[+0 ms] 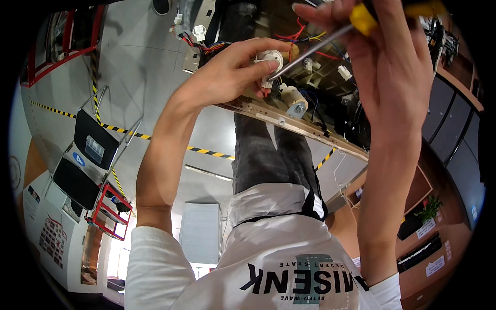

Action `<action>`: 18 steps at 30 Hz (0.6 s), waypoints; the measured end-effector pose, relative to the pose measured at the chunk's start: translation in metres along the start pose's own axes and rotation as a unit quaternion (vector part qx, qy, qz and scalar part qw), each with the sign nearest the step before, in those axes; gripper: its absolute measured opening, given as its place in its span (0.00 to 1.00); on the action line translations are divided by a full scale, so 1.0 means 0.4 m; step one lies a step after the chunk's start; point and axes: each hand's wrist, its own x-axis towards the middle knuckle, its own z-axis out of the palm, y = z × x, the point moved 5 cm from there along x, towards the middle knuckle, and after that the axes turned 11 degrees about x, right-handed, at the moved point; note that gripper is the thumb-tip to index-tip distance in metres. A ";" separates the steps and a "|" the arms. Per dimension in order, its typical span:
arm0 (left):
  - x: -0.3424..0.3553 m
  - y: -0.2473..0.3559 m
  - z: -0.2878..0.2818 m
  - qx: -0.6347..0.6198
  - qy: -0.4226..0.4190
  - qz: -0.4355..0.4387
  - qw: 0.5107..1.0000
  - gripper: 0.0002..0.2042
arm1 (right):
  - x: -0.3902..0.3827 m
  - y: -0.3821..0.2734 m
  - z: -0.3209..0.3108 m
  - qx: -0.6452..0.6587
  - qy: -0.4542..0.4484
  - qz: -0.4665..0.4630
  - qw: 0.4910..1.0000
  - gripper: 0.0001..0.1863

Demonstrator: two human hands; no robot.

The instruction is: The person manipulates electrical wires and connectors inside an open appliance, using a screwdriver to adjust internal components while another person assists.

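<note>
My left hand point(225, 72) is closed around a white round plastic part point(274, 57), thumb and fingers gripping its sides. A small white connector with red wires sits at the part's lower end, by my fingertips. In my right hand point(387, 77) is a screwdriver point(315, 50) with a yellow handle and metal shaft. It slants down to the left, its tip at the connector end of the round part; exact contact cannot be made out. Just below lies a cream cylinder point(293, 97) on a metal bracket, inside an opened machine housing point(315, 130) full of coloured wires.
Loose white connectors point(199, 33) hang from a wire bundle at the housing's left. A black chair point(93, 137) and a red metal frame point(111, 209) stand at left, near black-and-yellow floor tape point(209, 152). At right are brown counters with a plant point(429, 208).
</note>
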 end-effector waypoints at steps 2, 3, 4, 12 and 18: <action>0.000 0.002 0.004 -0.014 0.001 -0.016 1.000 0.20 | -0.007 0.029 -0.025 -0.003 -0.088 -0.034 0.996 0.13; 0.002 0.003 0.006 -0.021 0.001 -0.025 0.999 0.20 | -0.027 0.032 -0.009 -0.018 -0.096 -0.054 0.994 0.13; 0.003 0.001 0.004 -0.021 0.006 -0.028 0.999 0.19 | -0.046 0.033 -0.002 -0.029 -0.107 -0.072 0.991 0.13; 0.010 -0.008 -0.011 -0.047 0.011 -0.057 0.997 0.19 | -0.167 0.016 0.032 -0.026 -0.106 -0.057 0.992 0.22; 0.001 0.007 -0.005 -0.014 0.004 0.004 1.000 0.18 | -0.124 0.028 -0.060 0.099 -0.029 -0.003 0.995 0.16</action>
